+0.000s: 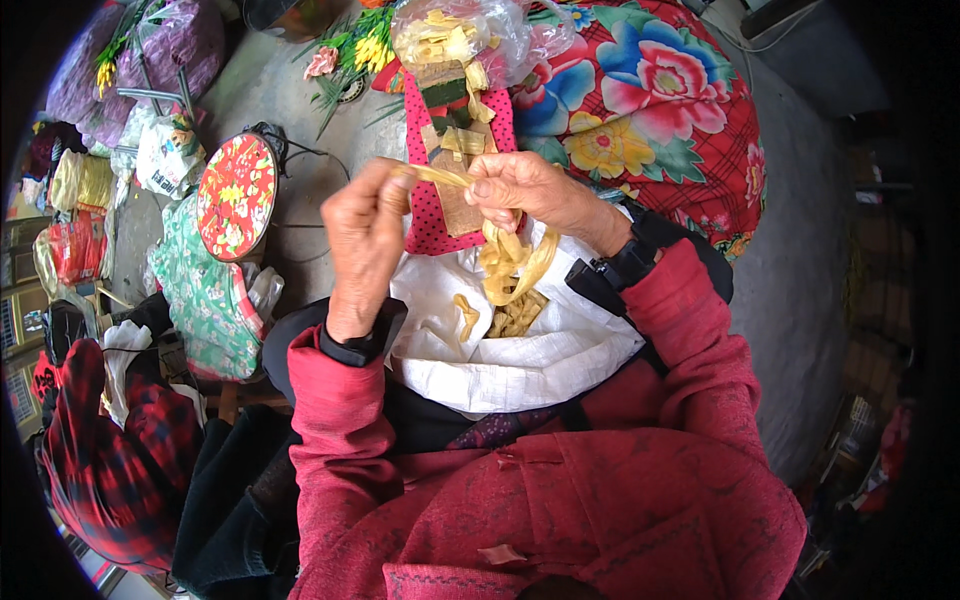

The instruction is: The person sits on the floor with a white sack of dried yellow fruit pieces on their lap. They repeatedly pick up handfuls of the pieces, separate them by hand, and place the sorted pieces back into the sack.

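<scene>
A pale yellow, ribbon-like strip [442, 175] stretches between my two hands. My left hand [366, 236] pinches its left end between thumb and fingers. My right hand [529, 189] grips the strip farther right, and loose yellow loops [510, 259] hang below that hand. Under the hands, an open white woven sack [517, 382] spreads across the lap, with folded yellow-brown pieces [519, 313] inside. Just beyond lies a pink polka-dot cloth-covered pad [421, 225], bearing a tan board [463, 214] and several small pieces. The strip's exact material is unclear.
A clear plastic bag [517, 45] of yellow pieces lies at the pad's far end. A large red floral cloth bundle [660, 97] stands right. Leftward are a round floral-covered stool [238, 196], green patterned cloth [202, 300] and purple bags [176, 49]. Artificial flowers [373, 54] lie ahead.
</scene>
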A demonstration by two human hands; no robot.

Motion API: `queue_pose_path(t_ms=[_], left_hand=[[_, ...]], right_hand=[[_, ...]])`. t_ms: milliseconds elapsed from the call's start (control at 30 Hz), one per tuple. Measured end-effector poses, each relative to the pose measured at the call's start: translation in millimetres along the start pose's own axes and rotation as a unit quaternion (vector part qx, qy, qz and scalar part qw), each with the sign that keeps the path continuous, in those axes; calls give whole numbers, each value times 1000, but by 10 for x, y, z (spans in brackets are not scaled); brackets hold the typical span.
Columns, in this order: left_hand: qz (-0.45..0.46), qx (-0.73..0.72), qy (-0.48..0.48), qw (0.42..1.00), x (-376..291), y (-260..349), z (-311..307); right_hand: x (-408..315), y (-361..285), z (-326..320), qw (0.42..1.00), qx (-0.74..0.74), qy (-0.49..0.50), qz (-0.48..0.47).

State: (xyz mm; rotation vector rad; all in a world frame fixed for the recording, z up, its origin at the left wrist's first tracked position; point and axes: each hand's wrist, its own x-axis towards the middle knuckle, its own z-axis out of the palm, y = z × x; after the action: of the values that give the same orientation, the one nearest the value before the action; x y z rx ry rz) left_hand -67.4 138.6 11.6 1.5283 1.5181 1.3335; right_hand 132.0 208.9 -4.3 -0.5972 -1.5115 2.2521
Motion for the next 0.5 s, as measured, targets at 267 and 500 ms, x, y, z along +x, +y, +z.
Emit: queue_pose_path(t_ms=[267,500], left_hand=[[-61,-98,93,989,131,-3,-293],[-16,-44,-282,958,-38,64,-48]], right_hand=[[-71,7,22,994,86,0,-71],[-78,-89,36,980,115,101,-130]])
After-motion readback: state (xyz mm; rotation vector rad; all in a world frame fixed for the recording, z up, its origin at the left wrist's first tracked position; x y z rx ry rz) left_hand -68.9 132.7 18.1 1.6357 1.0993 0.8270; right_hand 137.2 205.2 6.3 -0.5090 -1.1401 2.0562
